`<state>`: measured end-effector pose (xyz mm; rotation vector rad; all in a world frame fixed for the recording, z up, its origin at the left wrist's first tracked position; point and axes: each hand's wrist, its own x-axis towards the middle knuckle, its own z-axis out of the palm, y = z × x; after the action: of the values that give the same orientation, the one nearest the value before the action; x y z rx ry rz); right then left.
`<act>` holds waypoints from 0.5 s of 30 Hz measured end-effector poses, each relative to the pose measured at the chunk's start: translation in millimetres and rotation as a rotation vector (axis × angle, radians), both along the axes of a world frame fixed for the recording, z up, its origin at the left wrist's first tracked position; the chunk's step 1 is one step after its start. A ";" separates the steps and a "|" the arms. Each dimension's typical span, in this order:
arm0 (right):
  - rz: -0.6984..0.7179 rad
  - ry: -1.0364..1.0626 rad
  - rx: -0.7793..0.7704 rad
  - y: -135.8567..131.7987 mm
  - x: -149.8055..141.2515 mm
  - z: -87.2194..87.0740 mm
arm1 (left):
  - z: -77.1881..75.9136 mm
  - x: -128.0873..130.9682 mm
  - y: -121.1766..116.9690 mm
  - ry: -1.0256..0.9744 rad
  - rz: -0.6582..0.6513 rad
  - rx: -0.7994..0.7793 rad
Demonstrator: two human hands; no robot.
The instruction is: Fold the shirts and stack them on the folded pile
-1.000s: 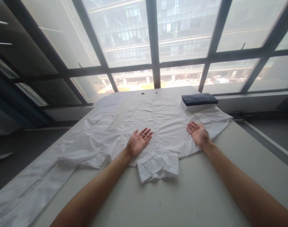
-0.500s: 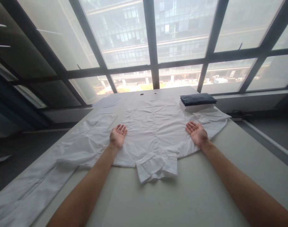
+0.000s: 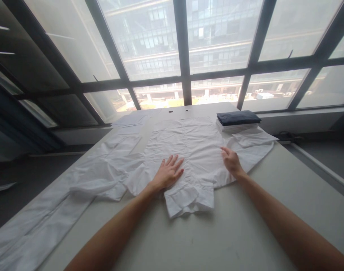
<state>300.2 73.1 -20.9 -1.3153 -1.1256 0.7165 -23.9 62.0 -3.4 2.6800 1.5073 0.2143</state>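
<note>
A white long-sleeved shirt (image 3: 200, 150) lies spread on the table, its collar end pointing at me and its body stretching toward the window. My left hand (image 3: 168, 173) rests palm down on the shirt, left of its middle seam, with fingers spread. On the shirt's right side, my right hand (image 3: 231, 161) is closed, thumb and fingers pinching the cloth near where the sleeve begins. The right sleeve (image 3: 252, 146) runs out beyond that hand. To the left, the other sleeve lies loosely crumpled.
Folded white garments topped by a dark navy folded garment (image 3: 238, 117) stand at the back right. More white clothing (image 3: 47, 218) lies along the table's left side, and flat pale cloth (image 3: 129, 124) at the back left. Large windows rise behind the white table (image 3: 205, 241).
My left hand has moved right from the shirt's left edge and turned palm down onto the cloth. My right hand has turned over from an open palm and closed on the shirt's right side.
</note>
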 end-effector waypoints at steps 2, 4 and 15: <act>0.066 -0.481 0.010 -9.5 -10.4 -0.3 | 1.4 -0.9 0.6 0.001 0.003 -0.004; 0.095 -0.833 -0.005 -19.8 -22.6 2.6 | 2.6 -1.3 1.5 -0.003 0.003 -0.008; 0.357 -1.161 -0.136 -34.4 -54.5 12.8 | 1.6 0.7 0.9 0.009 0.019 -0.005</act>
<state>245.7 38.7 -8.0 -1.7040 -2.3042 0.2152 -23.3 62.9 -1.8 2.6675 1.5348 0.1996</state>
